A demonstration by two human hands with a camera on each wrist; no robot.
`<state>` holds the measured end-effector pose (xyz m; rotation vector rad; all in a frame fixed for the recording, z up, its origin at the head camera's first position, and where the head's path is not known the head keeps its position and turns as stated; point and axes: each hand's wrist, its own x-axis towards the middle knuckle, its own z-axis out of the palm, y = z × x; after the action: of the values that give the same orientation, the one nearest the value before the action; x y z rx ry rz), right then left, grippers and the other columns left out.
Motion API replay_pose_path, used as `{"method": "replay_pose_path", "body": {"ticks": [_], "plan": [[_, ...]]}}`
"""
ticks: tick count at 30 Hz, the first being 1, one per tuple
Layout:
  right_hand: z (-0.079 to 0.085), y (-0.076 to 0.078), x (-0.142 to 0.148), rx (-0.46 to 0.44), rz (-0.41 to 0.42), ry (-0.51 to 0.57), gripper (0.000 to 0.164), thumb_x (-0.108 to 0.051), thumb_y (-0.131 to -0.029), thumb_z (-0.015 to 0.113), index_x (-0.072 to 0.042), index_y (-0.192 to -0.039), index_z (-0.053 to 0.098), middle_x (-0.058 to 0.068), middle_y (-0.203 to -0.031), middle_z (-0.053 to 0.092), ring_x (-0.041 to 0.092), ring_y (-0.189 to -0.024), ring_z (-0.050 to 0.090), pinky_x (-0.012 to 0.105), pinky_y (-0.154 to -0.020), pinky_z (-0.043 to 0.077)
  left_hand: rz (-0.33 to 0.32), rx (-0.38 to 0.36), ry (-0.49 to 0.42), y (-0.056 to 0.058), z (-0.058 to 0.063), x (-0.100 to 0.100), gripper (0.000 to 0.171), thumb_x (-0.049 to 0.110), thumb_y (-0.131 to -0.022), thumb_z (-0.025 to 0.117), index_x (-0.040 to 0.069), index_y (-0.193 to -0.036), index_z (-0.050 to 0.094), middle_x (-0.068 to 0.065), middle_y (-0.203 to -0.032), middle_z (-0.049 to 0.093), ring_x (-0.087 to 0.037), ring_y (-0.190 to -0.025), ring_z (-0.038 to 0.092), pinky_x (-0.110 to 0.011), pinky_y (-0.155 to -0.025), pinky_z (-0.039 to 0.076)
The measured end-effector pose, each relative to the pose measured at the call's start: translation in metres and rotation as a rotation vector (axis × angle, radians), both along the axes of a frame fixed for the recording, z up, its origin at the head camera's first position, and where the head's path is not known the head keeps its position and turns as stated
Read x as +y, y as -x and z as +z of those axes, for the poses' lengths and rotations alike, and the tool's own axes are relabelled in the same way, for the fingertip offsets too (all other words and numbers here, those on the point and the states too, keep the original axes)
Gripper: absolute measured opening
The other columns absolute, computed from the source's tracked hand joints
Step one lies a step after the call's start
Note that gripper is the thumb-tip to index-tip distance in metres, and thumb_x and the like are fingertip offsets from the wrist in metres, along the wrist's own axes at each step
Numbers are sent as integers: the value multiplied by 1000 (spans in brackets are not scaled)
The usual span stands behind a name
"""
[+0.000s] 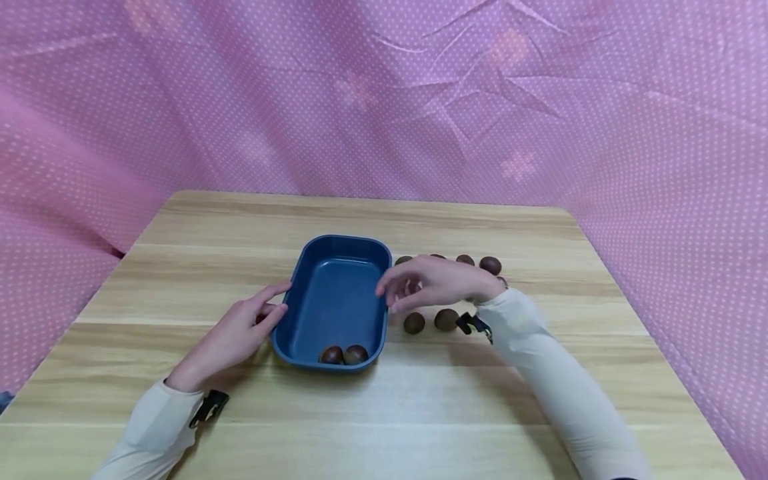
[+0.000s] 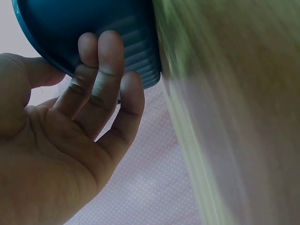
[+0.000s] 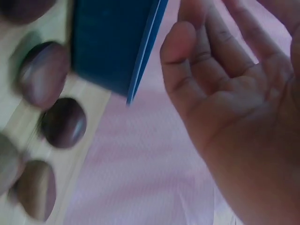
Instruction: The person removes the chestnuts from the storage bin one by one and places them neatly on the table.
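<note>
A blue rectangular tub (image 1: 339, 300) lies on the table with two brown chestnuts (image 1: 356, 354) at its near end. My left hand (image 1: 243, 330) rests at the tub's left side, its thumb and index finger at the rim. In the left wrist view, the other fingers (image 2: 110, 56) lie against the ribbed outer wall. Over the tub's right rim hovers my right hand (image 1: 441, 283), fingers loosely bent. Its palm (image 3: 234, 122) looks bare in the right wrist view. More chestnuts (image 1: 447, 320) lie on the table beneath and around this hand, partly hidden by it.
The wood-grain table (image 1: 384, 427) extends around the tub, with its rounded far edge against a pink dotted cloth (image 1: 384, 120) that hangs behind and at both sides. Several chestnuts (image 1: 490, 265) form a row behind the right wrist.
</note>
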<state>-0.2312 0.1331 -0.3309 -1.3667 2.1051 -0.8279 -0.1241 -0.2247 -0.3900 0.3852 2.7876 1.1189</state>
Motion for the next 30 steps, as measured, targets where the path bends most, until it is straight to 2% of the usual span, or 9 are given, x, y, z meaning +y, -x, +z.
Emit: {"method": "replay_pose_path", "body": {"ticks": [3,9,14,21,25,30], "plan": [[2,3,-21,-17,67,-12,30,-23,-99,71,-18,-128,66,-10,-99,72,9,-92,68,34,-79,56,-2,-2,-6,1,0,-1,50,28,-111,44,6,-156,38,-12,-118,74,-18,-80,59,-29,-69,45],[-2,5,-60,-15,162,-71,38,-24,-99,70,-10,-134,63,-10,-103,74,4,-96,68,36,-84,56,-6,-15,-18,2,1,-2,51,29,-111,44,6,-156,37,-9,-113,74,-17,-73,56,-28,-66,44],[-15,3,-84,-31,201,-171,40,-25,-97,72,-12,-134,63,-10,-102,76,1,-98,68,26,-90,54,-10,-24,-23,3,0,-3,51,29,-111,45,7,-156,37,-8,-110,74,-18,-67,51,-28,-62,42],[-34,-7,-109,-2,240,-316,39,-27,-95,75,-18,-131,65,-16,-90,73,-2,-87,68,18,-81,53,-17,-6,-7,3,1,-3,50,28,-111,44,6,-156,37,-13,-121,73,-17,-82,61,-32,-75,45],[-37,-13,-115,22,264,-326,39,-26,-94,77,-19,-131,67,-14,-90,72,-3,-85,67,17,-78,52,-19,-3,-9,3,3,-4,50,27,-112,44,5,-156,37,-14,-121,73,-16,-82,60,-32,-74,45],[-41,-18,-120,47,299,-312,32,-23,-95,76,-21,-126,69,-13,-93,71,-2,-84,65,16,-76,52,-18,-10,-2,4,2,-5,50,27,-112,43,6,-156,37,-13,-121,73,-17,-82,60,-32,-75,45]]}}
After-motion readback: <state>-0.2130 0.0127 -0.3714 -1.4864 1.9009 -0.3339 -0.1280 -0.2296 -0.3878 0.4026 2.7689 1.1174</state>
